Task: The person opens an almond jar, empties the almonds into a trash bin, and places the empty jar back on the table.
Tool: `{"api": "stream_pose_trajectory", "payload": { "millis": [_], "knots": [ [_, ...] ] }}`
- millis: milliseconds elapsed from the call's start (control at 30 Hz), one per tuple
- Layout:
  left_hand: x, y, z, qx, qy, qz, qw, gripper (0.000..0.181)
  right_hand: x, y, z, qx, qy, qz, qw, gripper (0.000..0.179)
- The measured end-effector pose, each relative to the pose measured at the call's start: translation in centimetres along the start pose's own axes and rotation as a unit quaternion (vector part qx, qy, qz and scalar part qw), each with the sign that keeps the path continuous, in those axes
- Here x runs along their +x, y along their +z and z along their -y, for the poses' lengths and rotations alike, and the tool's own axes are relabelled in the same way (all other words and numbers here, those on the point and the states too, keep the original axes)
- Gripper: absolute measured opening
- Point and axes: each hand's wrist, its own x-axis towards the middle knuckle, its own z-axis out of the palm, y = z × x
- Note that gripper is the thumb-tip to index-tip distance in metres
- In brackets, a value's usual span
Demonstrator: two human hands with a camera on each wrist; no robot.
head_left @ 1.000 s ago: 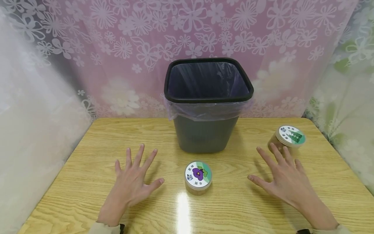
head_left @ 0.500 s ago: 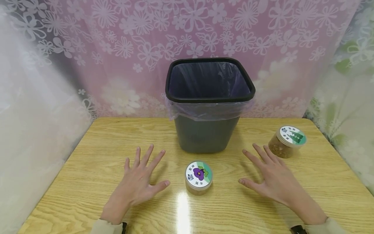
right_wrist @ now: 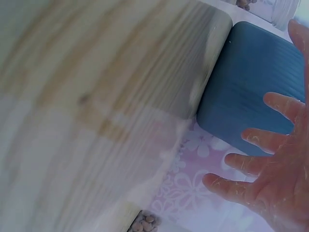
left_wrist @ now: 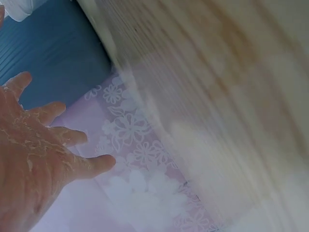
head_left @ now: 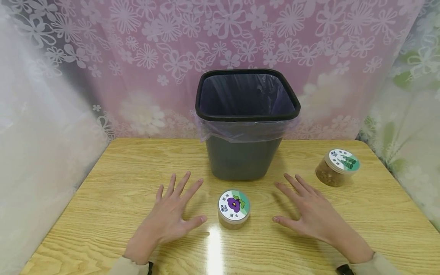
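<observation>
Both spread: left grip (head_left: 169,217) and right grip (head_left: 312,214) have shifted inward, flanking the round, purple-flower-lidded plastic jar (head_left: 233,209) on the yellow wood-grain desk (head_left: 137,160); jar's closer to both, untouched, nothing held.

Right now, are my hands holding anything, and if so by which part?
Nothing is held: your spread left hand and right hand flank the round, transparent jar with the purple-flower top without touching it.
</observation>
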Motion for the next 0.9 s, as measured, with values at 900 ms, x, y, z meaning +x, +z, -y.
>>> {"api": "stream_pose_trajectory", "payload": {
  "millis": [900],
  "knots": [
    [0.8, 0.6, -2.9, -0.083, 0.023, 0.056, 0.9947, 0.090, 1.6, 1.5, 2.5, 0.057, -0.079, 0.000, 0.9953, 0.082]
  ]
}}
